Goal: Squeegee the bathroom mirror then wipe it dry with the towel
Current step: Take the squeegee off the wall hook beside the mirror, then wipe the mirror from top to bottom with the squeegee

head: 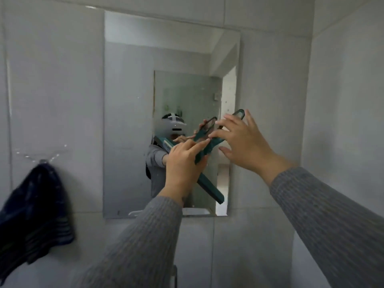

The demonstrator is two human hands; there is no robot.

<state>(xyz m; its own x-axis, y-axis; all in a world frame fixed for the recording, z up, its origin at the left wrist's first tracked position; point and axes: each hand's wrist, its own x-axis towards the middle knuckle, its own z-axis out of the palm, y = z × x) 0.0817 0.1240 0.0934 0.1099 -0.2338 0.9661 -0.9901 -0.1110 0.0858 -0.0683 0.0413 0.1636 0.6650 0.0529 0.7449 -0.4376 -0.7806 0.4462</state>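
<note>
Though near mirror (pixel 128 121) edge, squeegee (pixel 209 190) pinched in left fingers (pixel 198 146) (right fingers (pixel 227 120) spread); free glass leftward.

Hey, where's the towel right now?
In the head view the dark towel hangs at lower left from a clear hook on the tiled wall, left of the mirror.

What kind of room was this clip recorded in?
Most likely a small bathroom: pale tiled walls, a frameless wall mirror, and a dark towel hanging from a hook beside it. A green squeegee is held up at the mirror.
</note>
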